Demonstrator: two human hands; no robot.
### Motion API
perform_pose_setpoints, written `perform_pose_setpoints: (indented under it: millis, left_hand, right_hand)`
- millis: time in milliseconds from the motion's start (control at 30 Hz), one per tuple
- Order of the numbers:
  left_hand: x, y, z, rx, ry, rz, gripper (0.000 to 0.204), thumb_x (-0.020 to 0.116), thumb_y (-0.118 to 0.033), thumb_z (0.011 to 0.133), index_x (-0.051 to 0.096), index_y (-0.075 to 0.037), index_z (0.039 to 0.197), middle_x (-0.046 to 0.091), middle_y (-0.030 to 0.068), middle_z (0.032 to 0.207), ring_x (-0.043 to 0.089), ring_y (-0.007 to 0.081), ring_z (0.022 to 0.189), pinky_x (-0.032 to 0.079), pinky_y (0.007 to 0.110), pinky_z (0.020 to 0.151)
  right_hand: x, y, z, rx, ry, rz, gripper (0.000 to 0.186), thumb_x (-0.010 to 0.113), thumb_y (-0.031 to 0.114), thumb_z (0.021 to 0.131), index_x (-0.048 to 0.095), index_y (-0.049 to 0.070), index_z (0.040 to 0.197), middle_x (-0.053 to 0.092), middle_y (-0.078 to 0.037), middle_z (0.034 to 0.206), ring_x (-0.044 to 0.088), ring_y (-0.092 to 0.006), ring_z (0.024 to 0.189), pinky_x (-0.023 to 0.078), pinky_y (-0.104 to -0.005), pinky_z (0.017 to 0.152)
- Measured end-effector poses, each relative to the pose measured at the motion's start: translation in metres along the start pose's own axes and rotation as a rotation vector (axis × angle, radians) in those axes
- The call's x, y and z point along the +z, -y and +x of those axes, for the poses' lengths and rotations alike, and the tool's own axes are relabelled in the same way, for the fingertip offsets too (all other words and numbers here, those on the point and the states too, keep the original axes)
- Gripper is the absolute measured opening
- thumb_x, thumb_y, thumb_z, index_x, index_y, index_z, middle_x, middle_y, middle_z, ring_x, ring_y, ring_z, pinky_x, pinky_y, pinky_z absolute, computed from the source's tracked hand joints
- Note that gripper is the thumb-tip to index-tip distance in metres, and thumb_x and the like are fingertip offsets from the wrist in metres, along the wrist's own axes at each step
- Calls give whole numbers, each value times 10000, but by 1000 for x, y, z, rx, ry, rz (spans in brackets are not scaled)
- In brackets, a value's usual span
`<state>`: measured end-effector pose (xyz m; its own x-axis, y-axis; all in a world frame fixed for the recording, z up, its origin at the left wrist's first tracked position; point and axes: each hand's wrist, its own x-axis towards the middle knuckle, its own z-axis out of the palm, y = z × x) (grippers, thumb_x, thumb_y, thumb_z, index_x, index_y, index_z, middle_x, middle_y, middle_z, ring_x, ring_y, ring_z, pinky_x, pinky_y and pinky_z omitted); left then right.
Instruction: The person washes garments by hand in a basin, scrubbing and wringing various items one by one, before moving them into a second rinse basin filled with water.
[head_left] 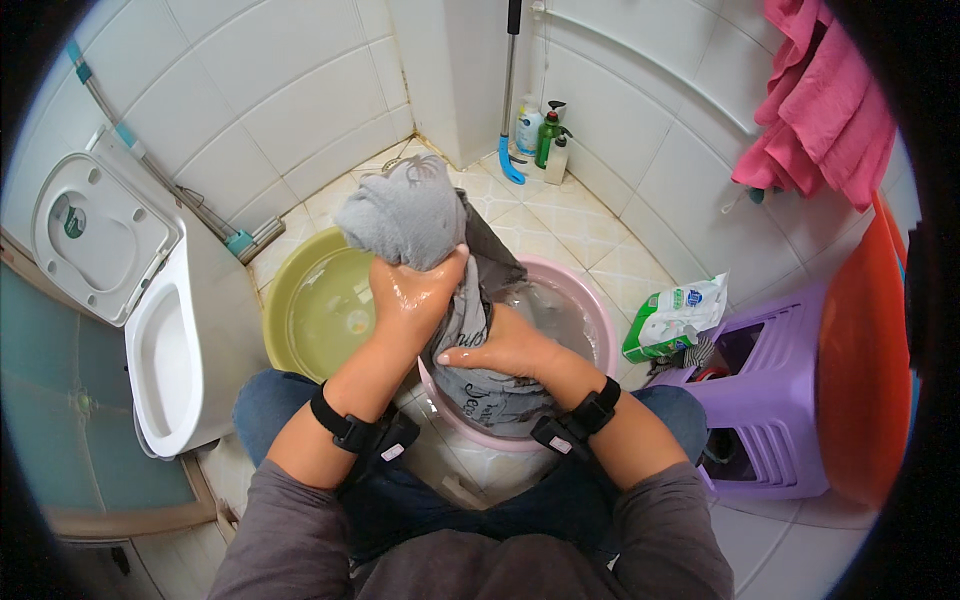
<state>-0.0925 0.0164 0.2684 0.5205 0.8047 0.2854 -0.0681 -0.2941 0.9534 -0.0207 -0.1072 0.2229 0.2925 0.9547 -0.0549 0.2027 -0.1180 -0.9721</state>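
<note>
A wet grey garment [402, 210] with dark printed lettering is stretched from above the basins down into the pink basin [604, 310]. My left hand [415, 292] grips its bunched, light grey upper part, with the fingers mostly hidden. Lower down, my right hand [500, 345] is closed on the printed dark grey part, its thumb lying across the cloth. Cloudy water and the garment's lower end fill the front of the pink basin. To its left, a yellow-green basin [280, 278] contains water.
A white toilet [165, 350] with a raised lid stands at the left, with a mop [150, 150] behind it. Several bottles [547, 138] stand at the far wall. At the right are a green-and-white pack [675, 318], a purple stool [770, 385], an orange-red basin [860, 370] and hanging pink towels [820, 110].
</note>
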Motion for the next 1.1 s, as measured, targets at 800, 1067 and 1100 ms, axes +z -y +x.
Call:
perform_pose_setpoints:
  millis: [800, 1067, 1100]
  left_hand:
    - [-99, 133, -41, -1025, 417, -413, 668, 546, -514, 900, 458, -6, 1324, 546, 149, 1283, 546, 251, 1155, 432, 400, 939]
    - [-76, 132, -79, -1030, 885, -386, 862, 470, -664, 869, 253, -87, 1472, 320, 96, 1491, 283, 269, 1374, 210, 431, 1131]
    - [-69, 129, -82, -1031, 887, -386, 862, 470, -664, 869, 253, -87, 1472, 320, 96, 1491, 283, 269, 1374, 210, 431, 1131]
  right_hand:
    - [60, -78, 16, 428, 129, 209, 679, 743, 441, 733, 590, -65, 1160, 642, -214, 1065, 619, -296, 980, 474, -343, 871]
    - [31, -68, 16, 656, -44, 627, 575, 578, 410, 882, 533, -34, 1244, 639, -180, 1112, 658, -256, 948, 533, -359, 813]
    - [29, -66, 15, 676, -41, 557, 583, 573, 421, 887, 527, -31, 1253, 633, -180, 1126, 654, -251, 958, 532, -367, 814]
